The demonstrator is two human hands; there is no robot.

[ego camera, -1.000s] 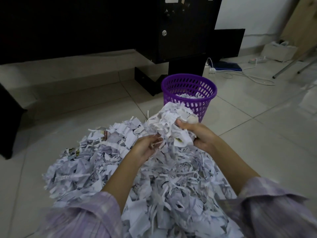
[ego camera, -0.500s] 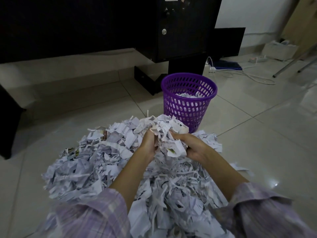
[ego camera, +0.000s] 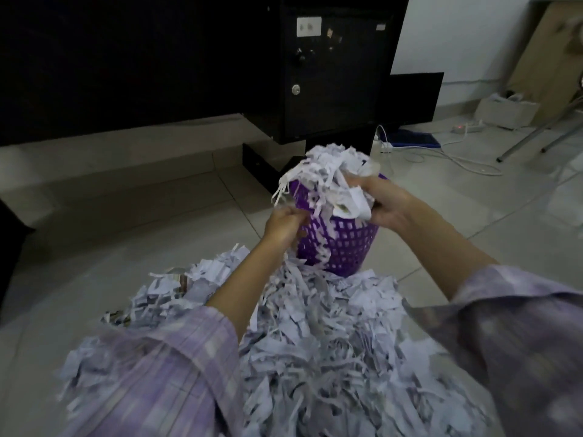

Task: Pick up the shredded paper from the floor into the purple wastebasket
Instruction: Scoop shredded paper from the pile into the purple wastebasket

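Both hands carry a shredded-paper clump (ego camera: pixel 328 171) over the purple wastebasket (ego camera: pixel 344 244) at frame centre, prob. to drop it in: right hand (ego camera: pixel 386 205) grips it from the side, left hand (ego camera: pixel 284 227) curled on trailing strips. Big floor pile (ego camera: pixel 315 342) fills the lower frame w/ its edge touching the basket base; black cabinet (ego camera: pixel 331 74) stands just behind, cables (ego camera: pixel 457 159) upper right.

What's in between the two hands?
In the head view, a bundle of shredded paper sits between the left hand and right hand, over the purple wastebasket.
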